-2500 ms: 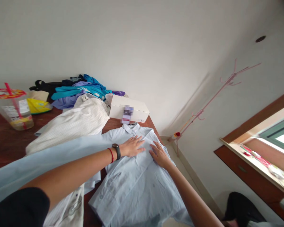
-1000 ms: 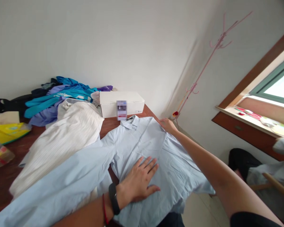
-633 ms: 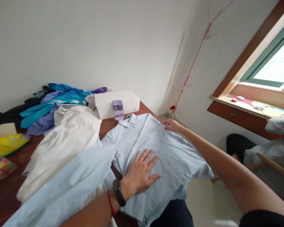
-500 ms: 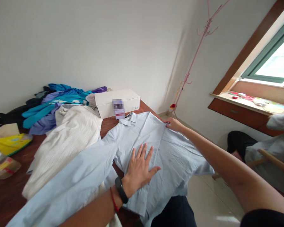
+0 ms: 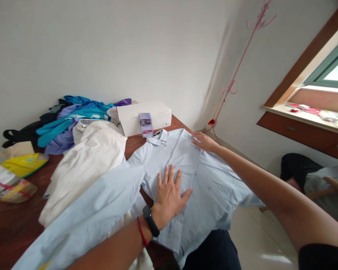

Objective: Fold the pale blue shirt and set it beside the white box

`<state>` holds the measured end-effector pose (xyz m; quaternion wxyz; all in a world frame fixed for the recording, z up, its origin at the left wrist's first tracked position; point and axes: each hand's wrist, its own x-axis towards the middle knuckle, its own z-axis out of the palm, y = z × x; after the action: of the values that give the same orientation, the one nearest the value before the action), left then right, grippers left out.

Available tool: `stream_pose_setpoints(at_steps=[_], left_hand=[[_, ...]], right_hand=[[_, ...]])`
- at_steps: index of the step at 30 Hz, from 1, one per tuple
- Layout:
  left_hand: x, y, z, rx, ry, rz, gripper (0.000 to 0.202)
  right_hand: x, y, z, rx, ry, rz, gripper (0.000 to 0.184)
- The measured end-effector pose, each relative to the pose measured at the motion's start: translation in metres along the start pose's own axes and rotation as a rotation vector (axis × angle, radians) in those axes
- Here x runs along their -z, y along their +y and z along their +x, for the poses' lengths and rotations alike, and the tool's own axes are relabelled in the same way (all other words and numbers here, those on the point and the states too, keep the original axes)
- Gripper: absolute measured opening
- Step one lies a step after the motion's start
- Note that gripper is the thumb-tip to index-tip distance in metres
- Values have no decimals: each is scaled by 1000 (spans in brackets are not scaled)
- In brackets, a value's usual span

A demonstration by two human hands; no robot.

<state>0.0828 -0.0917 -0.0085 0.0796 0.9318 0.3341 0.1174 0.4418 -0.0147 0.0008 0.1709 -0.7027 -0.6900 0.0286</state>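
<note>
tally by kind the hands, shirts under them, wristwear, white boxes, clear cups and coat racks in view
Hands: 2 (left hand, right hand)
Light blue shirt: 1
Wristwear: 2 (black wristband, red cord)
White box: 1
Clear cup: 1
Pink coat rack: 1
Total: 8

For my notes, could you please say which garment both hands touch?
The light-blue shirt: the left hand lies on its front, the right hand at its shoulder. Neither touches the striped white garment or heaped clothes.
</note>
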Motion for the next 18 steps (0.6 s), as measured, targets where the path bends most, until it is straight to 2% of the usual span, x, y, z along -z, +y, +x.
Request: stream_pose_setpoints(at_steps=[3,8,11,18], left_hand=[[0,1,0,25,-12,-4,83],[0,2,-1,42,-42,1,84],[-1,2,-1,46,-61,-7,85],[-1,1,-2,59,-90,-48,89]], right_hand=[[-25,-16,27,20,-92,32,70],[-55,-19,57,-146,-168,-10,82],[-58,-10,67,-157,-149,-30,80],[-51,6,77,-144,-163,-53,73]])
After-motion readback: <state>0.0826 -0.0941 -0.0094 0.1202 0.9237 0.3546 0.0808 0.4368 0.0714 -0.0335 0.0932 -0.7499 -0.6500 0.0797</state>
